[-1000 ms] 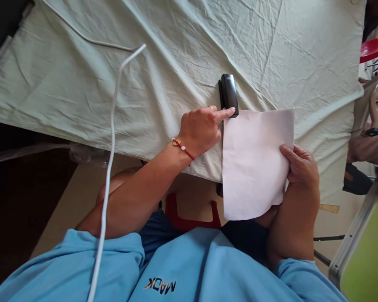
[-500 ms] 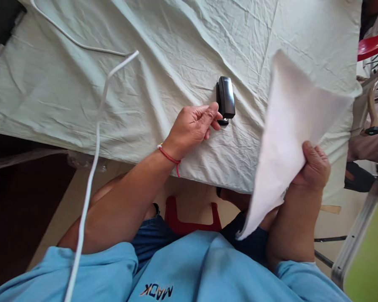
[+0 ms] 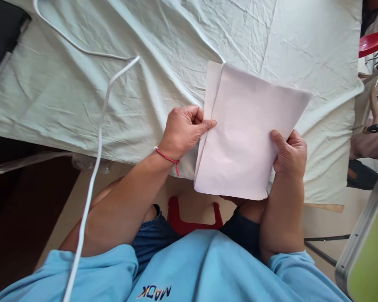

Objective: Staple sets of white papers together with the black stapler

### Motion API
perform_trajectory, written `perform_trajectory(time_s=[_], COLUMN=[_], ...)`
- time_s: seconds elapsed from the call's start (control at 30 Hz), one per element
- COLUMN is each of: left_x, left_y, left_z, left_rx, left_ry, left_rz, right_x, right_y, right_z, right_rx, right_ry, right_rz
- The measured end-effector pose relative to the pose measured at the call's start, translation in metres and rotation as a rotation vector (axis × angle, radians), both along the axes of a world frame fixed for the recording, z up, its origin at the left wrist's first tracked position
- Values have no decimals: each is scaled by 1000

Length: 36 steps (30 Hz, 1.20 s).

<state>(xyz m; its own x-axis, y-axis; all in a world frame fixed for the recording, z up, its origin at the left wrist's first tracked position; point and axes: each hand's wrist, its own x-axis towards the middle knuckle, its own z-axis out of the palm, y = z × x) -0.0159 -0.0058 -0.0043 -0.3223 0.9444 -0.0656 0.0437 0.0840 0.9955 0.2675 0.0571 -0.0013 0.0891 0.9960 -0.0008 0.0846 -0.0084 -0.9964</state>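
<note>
Several overlapping white sheets of paper (image 3: 239,142) are held up above the front edge of the cloth-covered table. My left hand (image 3: 187,130), a red string bracelet at its wrist, pinches their left edge between thumb and curled fingers. On the opposite side, my right hand (image 3: 290,153) grips the right edge, its thumb on top and the fingers behind. The sheets are slightly fanned, so an under sheet (image 3: 211,79) sticks out at the left. The black stapler seen earlier is hidden behind the paper.
A white cable (image 3: 97,142) runs from the far left of the tablecloth (image 3: 164,46) down past my left arm. At the upper left lies a black case-like object (image 3: 4,37). A red stool (image 3: 189,226) is below, and a green-topped panel (image 3: 370,247) stands at the right.
The sheets have swung left and flattened out, covering the stapler. My left hand has left the stapler's side and taken the paper's left edge. My right hand has moved left with the paper.
</note>
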Motion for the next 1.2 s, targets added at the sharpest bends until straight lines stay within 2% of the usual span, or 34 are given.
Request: perform_trajectory(time_s=[0.13, 0.27, 0.43, 0.83, 1.2], left_x=[-6, -12, -14, -11, -8], left_y=[-1, 0, -1, -3, 2], left_z=[-4, -10, -13, -6, -13], left_rx=[16, 41, 69, 87, 89], left_ry=[-44, -83, 41, 80, 109], left_rz=[36, 50, 129, 46, 120], right_x=[-5, -5, -8, -8, 7], right_y=[5, 11, 12, 10, 12], right_z=[-4, -5, -5, -4, -6], right_rx=[-17, -12, -23, -18, 7], right_ry=[0, -17, -2, 4, 11], right_rz=[7, -42, -61, -43, -51])
